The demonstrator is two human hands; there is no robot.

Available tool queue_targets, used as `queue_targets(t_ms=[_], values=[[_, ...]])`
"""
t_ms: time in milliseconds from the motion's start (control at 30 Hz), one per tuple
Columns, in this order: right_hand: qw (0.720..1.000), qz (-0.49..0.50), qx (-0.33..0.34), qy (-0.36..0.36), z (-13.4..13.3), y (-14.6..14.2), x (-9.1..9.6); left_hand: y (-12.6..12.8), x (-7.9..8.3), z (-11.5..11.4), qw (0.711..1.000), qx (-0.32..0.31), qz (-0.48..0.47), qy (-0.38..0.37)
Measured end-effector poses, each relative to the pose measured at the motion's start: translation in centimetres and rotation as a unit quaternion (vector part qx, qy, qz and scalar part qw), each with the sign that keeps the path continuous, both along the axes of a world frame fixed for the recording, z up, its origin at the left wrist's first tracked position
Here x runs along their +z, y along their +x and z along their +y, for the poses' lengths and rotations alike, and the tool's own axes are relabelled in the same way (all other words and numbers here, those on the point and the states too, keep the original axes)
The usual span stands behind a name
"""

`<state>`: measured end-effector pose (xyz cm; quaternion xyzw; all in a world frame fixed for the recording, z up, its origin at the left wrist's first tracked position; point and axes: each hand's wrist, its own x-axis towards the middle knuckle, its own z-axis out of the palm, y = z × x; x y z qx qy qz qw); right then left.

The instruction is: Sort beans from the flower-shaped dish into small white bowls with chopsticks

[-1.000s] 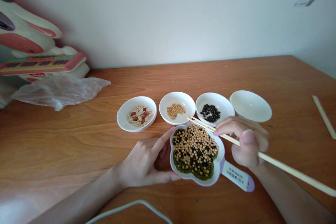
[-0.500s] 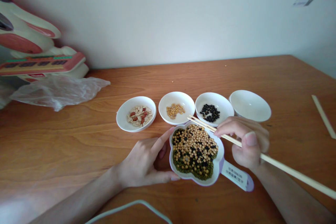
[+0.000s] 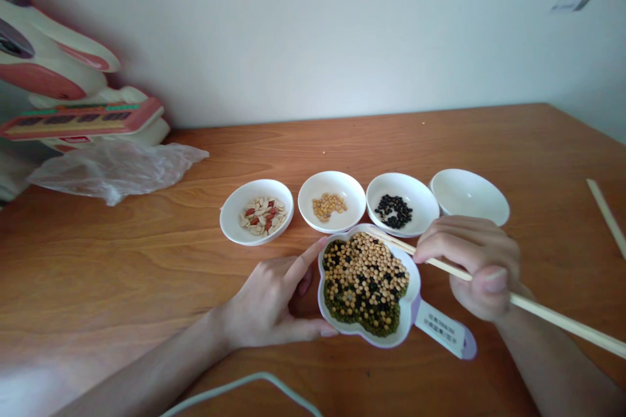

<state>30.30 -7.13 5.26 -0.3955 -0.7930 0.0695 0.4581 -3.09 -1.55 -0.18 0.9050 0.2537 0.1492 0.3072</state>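
My left hand grips the left side of a flower-shaped white and lilac scoop, thumb below and index finger along the upper rim. Soybeans, black beans and small green beans lie mixed in it. Wooden chopsticks are held in my right hand, with their tips close together over the scoop's far rim. No bean shows between the tips. A labelled handle points to the lower right.
Behind the scoop stand white bowls: one with peanuts, one with yellow beans, one with black beans and an empty one. A plastic bag and toy keyboard sit left. A pale stick lies right; a cable runs in front.
My right hand has drawn to the right with the chopsticks, their tips shifting right and slightly nearer along the far rim. My left hand stays on the scoop.
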Motion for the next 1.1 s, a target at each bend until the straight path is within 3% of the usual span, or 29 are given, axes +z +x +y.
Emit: queue_targets(t_ms=[100,300,600,1100], values=[[0.998,-0.048,0.016,-0.045,-0.3,1.1,0.8,0.1,0.0,0.0,1.0,0.004,0.006,0.013],[0.994,-0.093,0.026,-0.057,-0.8,1.4,1.9,0.1,-0.1,0.0,1.0,0.005,-0.007,0.014],[0.987,-0.127,0.042,-0.085,-0.3,1.2,1.8,-0.1,-0.3,0.0,1.0,0.005,-0.01,0.006],[0.997,-0.068,0.033,-0.006,-0.5,0.5,0.6,-0.1,-0.1,0.0,1.0,0.0,-0.016,-0.016]])
